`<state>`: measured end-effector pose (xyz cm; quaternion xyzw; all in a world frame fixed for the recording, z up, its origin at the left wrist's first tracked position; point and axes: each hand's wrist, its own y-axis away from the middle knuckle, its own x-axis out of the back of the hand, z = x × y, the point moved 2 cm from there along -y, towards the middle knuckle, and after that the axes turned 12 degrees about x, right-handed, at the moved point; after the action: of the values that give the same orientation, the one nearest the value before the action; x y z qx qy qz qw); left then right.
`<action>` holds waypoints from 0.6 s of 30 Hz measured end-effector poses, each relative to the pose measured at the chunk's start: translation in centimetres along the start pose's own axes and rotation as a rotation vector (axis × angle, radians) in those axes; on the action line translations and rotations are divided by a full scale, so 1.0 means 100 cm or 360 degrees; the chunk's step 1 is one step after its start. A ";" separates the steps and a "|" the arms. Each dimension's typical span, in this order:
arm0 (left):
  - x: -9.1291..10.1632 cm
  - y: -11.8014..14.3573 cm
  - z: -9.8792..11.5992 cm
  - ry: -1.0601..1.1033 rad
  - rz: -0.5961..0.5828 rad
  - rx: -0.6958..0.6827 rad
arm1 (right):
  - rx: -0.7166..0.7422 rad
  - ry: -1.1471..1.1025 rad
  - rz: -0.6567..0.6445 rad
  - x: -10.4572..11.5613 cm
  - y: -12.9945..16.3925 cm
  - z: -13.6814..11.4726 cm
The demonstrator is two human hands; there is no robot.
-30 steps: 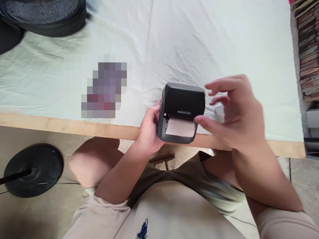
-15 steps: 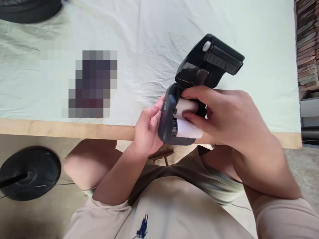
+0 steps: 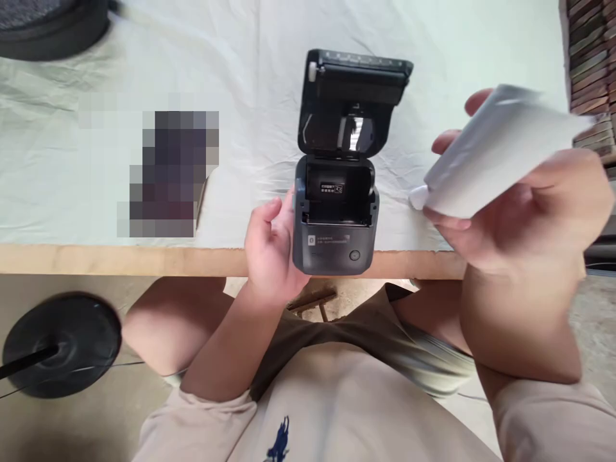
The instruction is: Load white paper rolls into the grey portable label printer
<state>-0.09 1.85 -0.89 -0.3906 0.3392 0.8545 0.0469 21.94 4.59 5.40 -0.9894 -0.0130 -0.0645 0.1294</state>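
A black portable label printer (image 3: 332, 237) rests in my left hand (image 3: 272, 250), whose thumb and palm show along its left side; the fingers beneath are hidden. Its lid (image 3: 353, 102) stands swung up, and the paper compartment (image 3: 339, 189) below is bare inside. A power button and small white print mark the front face. Off to the right, my right hand (image 3: 524, 224) is closed around a white paper roll (image 3: 491, 154), raised above the cloth. The roll's loose end trails to the right, slightly blurred.
A wrinkled white cloth covers the table (image 3: 231, 256), whose wooden edge faces me. A pixelated dark object (image 3: 173, 173) lies at left. There is a round black item (image 3: 52, 25) at the far left corner, a black disc base (image 3: 62, 346) on the floor, and stacked bricks (image 3: 591, 77) at right.
The paper roll has come out of the printer and moved right in my right hand. The printer has turned more upright, still held by my left hand.
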 end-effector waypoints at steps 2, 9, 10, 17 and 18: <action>0.003 0.000 0.000 0.0038 0.0059 -0.0056 | -0.0082 -0.0122 -0.0056 0.002 0.004 0.015; 0.006 -0.002 0.000 0.0015 0.0035 -0.0133 | 0.0246 0.0288 -0.0177 -0.012 0.029 0.041; 0.006 -0.003 0.000 0.0000 0.0018 -0.0140 | 0.0292 0.0470 -0.0186 -0.012 0.030 0.045; 0.008 -0.003 0.000 0.0051 -0.0040 -0.0121 | 0.0350 0.0973 -0.0190 0.001 0.048 0.053; 0.008 -0.003 0.000 0.0054 -0.0058 -0.0114 | 0.0385 0.0976 -0.0053 0.008 0.052 0.048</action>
<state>-0.55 1.92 -1.63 -0.4126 0.3019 0.8584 0.0426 23.56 0.80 -0.46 -0.9010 0.0029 -0.3595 0.2427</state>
